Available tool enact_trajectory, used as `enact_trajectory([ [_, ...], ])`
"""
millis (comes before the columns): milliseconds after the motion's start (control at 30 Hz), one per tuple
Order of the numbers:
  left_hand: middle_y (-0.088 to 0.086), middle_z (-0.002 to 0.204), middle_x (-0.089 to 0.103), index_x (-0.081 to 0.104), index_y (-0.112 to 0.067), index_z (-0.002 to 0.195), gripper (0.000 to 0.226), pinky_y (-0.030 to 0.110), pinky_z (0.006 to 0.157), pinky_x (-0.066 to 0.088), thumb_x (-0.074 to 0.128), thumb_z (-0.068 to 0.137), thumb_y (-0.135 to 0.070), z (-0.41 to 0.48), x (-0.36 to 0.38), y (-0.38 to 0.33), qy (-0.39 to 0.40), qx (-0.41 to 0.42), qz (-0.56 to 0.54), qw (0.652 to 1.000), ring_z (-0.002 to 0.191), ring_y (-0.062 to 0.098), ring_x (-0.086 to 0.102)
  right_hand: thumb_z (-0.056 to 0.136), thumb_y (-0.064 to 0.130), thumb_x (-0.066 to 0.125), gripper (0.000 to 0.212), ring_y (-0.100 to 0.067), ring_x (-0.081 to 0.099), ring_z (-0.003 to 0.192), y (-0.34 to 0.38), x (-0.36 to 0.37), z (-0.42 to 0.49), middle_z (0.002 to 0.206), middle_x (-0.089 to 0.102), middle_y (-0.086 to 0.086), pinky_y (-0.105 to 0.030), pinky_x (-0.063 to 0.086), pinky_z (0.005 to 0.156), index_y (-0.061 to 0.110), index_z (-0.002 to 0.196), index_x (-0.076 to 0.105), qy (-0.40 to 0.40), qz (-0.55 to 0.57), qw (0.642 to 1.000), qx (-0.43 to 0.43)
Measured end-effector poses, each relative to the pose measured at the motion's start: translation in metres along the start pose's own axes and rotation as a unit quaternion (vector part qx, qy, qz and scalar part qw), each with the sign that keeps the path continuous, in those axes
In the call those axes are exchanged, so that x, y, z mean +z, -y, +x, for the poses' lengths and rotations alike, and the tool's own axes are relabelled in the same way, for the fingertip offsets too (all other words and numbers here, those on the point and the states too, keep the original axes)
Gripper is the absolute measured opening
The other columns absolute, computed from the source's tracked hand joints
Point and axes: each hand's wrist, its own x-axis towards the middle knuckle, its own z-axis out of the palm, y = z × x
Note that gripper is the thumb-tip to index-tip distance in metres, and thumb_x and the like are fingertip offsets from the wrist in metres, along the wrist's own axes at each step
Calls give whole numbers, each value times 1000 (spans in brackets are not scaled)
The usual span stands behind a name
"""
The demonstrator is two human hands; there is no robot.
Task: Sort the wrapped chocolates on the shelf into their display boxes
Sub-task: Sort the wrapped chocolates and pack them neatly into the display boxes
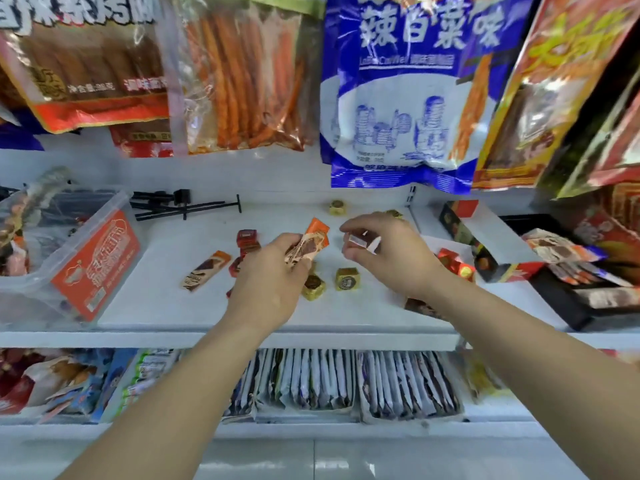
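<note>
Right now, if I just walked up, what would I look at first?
Two hands work mid-shelf: the left hand grips orange bars, and the right hand pinches a small silvery piece. Above them hangs a big blue bag. Gold cubes sit on the white shelf near the hands.

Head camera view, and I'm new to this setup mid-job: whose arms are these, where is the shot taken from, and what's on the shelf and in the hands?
There is no robot here. A person wears one wide-angle camera on the head, and it looks down at their own bare arms. The left hand grips a few orange-and-brown chocolate bars. The right hand pinches a small pale-wrapped piece. On the white shelf lie a loose bar, red squares and gold cubes. A black display box holding bars sits at the right.
</note>
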Motion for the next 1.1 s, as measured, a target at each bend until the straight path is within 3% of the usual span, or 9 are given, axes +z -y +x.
enact_trajectory([
  [200,-3,99,67,68,-26,115,23,40,82,53,64,93,-27,-13,64,-63,88,62,-32,994,87,19,65,84,26,78,33,-2,60,88,-59,-82,-95,103,65,11,-22,48,80,27,114,66,-84,47,983,159],
  [300,-5,104,70,70,-23,113,24,32,82,49,68,90,-29,-11,94,-86,86,33,-39,995,97,17,64,81,27,81,32,-7,63,88,-77,-95,-110,100,67,5,-29,54,79,26,110,67,-103,68,974,191],
  [433,-7,98,68,69,-23,110,30,25,78,46,77,82,-32,-6,121,-101,82,-3,-58,995,93,11,64,75,27,85,32,-4,64,84,-82,-83,-113,93,68,7,-6,46,65,21,102,67,-65,51,982,168],
  [533,-7,96,71,70,-25,106,27,30,80,52,78,82,-33,-6,130,-105,60,16,-48,997,89,11,66,76,26,84,26,-9,64,82,-82,-75,-112,87,68,5,-12,47,64,22,94,66,-44,42,986,158],
  [633,-6,101,66,70,-24,112,29,30,82,49,75,85,-31,-8,135,-105,40,68,0,997,91,11,60,79,33,80,23,-11,60,87,-87,-71,-113,95,66,5,-28,49,76,25,98,70,-42,-11,992,115],
  [733,-5,103,57,68,-21,120,36,32,85,47,73,86,-31,-8,136,-103,22,84,40,995,92,12,54,82,37,77,24,-4,51,84,-94,-75,-114,101,57,7,-25,43,77,27,104,73,-44,-25,994,102],
  [833,-3,106,65,69,-22,113,31,37,85,53,76,83,-29,-6,137,-104,20,62,22,998,93,14,60,82,36,77,26,-7,56,84,-97,-79,-116,102,59,5,-26,46,76,27,106,71,-24,-8,992,121],
  [967,-8,99,65,68,-21,108,26,24,78,52,76,84,-23,-3,131,-111,45,25,-39,998,88,7,60,76,33,83,35,-5,54,82,-94,-78,-114,103,58,4,-22,40,73,28,108,69,-9,-7,993,115],
  [1100,-14,90,62,67,-22,106,21,9,63,42,73,87,-17,-1,117,-110,36,13,-73,997,80,-4,57,76,37,82,38,-5,54,83,-95,-79,-112,104,59,5,-22,42,73,27,111,70,2,-12,993,121],
])
